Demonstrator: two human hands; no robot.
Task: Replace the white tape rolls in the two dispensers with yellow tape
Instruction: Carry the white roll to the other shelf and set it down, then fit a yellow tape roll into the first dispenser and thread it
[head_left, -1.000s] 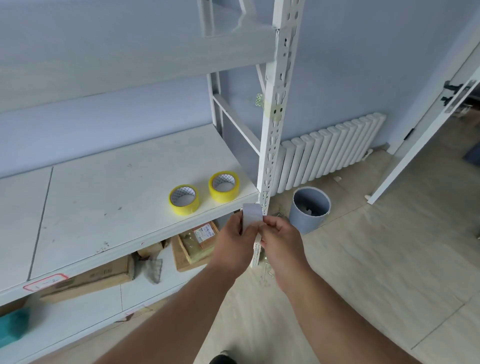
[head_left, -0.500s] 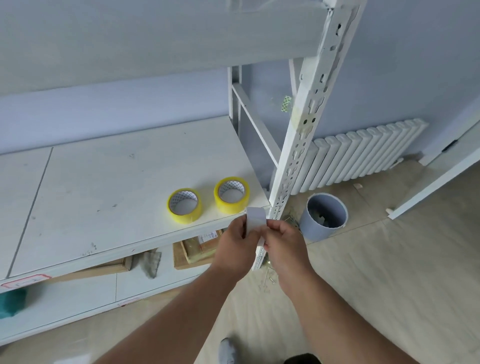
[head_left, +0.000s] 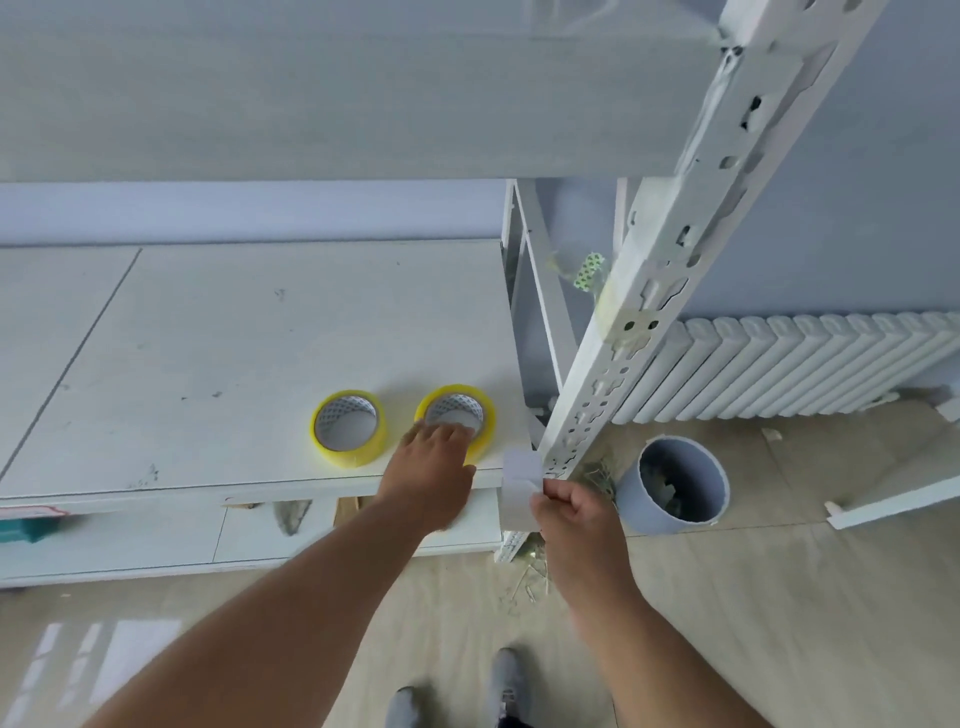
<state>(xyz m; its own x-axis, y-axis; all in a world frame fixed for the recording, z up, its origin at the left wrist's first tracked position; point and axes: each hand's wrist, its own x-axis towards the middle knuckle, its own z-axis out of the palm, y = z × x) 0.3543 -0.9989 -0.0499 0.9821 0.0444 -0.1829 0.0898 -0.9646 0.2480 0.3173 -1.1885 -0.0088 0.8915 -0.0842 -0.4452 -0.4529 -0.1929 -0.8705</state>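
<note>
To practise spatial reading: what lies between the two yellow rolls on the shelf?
Only bare shelf, in the head view; left roll and right roll stand apart.

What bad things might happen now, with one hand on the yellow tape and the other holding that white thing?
The left hand is reaching for the right yellow roll, which lies near the shelf edge; a clumsy grab might knock it to the floor. The left yellow roll lies close by and could get bumped. The right hand pinches the white piece with its fingers alone, right by the slotted metal post, so it may slip or snag.
</note>
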